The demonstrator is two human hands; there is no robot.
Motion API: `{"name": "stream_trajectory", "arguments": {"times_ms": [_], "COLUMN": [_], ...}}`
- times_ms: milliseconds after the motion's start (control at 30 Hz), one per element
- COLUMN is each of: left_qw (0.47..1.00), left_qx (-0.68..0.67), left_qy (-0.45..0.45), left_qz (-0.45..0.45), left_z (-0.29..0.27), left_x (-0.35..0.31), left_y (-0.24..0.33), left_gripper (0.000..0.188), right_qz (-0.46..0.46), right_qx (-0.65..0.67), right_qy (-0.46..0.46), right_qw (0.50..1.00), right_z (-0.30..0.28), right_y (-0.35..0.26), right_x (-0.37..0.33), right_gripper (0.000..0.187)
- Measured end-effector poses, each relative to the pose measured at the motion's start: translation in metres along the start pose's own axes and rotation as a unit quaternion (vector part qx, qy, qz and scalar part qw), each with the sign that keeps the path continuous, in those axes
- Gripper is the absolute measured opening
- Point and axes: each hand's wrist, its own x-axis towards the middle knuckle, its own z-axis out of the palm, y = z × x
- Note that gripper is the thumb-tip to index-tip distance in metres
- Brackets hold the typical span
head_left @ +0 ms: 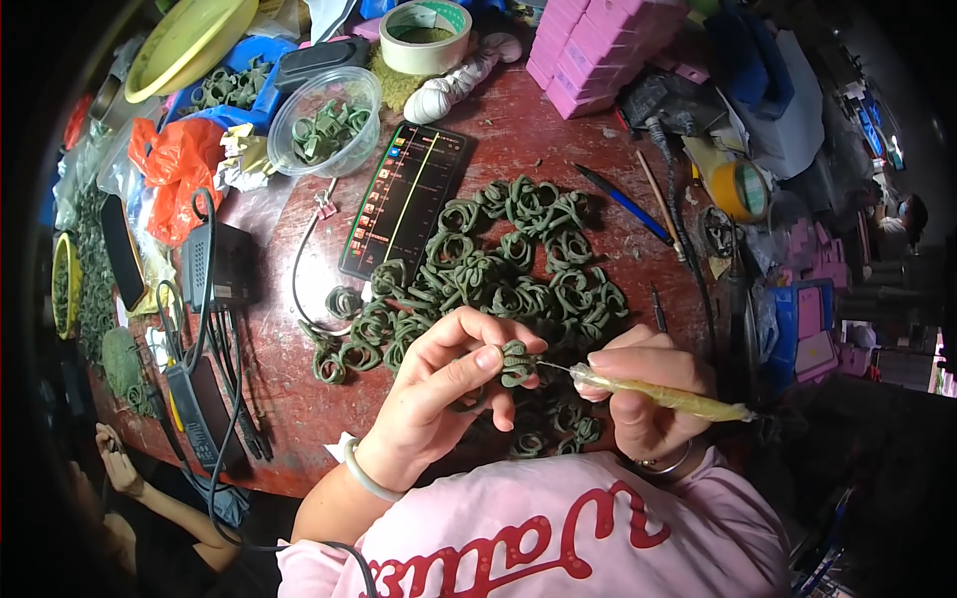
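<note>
My left hand (pixel 439 377) pinches a small dark green ring (pixel 516 365) with a ribbed, rounded top between thumb and fingers. In my right hand (pixel 653 384) is a thin needle tool (pixel 688 401), gripped like a pen, its handle wrapped in yellowish, clear-looking material. The fine metal tip points left and reaches the ring's right side; whether it touches cannot be made out. Just beyond both hands lies a loose pile of similar green rings (pixel 478 274), and several more (pixel 563 424) show below and between the hands.
A lit phone (pixel 407 199) lies behind the pile, beside a clear tub (pixel 326 122) of green pieces. A blue pen (pixel 625 204) rests at the right. Pink blocks (pixel 598 50) and a tape roll (pixel 426 35) stand at the back. Cables (pixel 214 369) run along the left; another person's hand (pixel 120 460) is lower left.
</note>
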Motion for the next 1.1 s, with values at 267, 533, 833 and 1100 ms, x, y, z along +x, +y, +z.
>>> {"name": "stream_trajectory", "arguments": {"times_ms": [267,533,833,1100], "left_qw": [0.999,0.997,0.994,1.000], "left_qx": [-0.041,-0.063,-0.098,-0.014], "left_qy": [0.022,-0.037,-0.055,0.018], "left_qz": [-0.007,-0.016,-0.010,0.010], "left_z": [-0.005,-0.011,-0.014,-0.001], "left_x": [-0.001,0.003,0.004,0.001], "left_y": [0.002,0.000,0.000,0.002], "left_gripper": [0.017,0.008,0.012,0.017], "right_qz": [-0.010,-0.081,-0.042,-0.041], "right_qx": [-0.021,0.006,0.002,0.001], "right_qy": [-0.013,-0.032,-0.025,-0.015], "right_qw": [1.000,0.996,0.999,0.999], "right_z": [0.006,0.006,0.007,0.005], "right_y": [0.002,0.001,0.000,0.004], "right_x": [0.003,0.006,0.013,0.010], "right_gripper": [0.031,0.036,0.028,0.029]}}
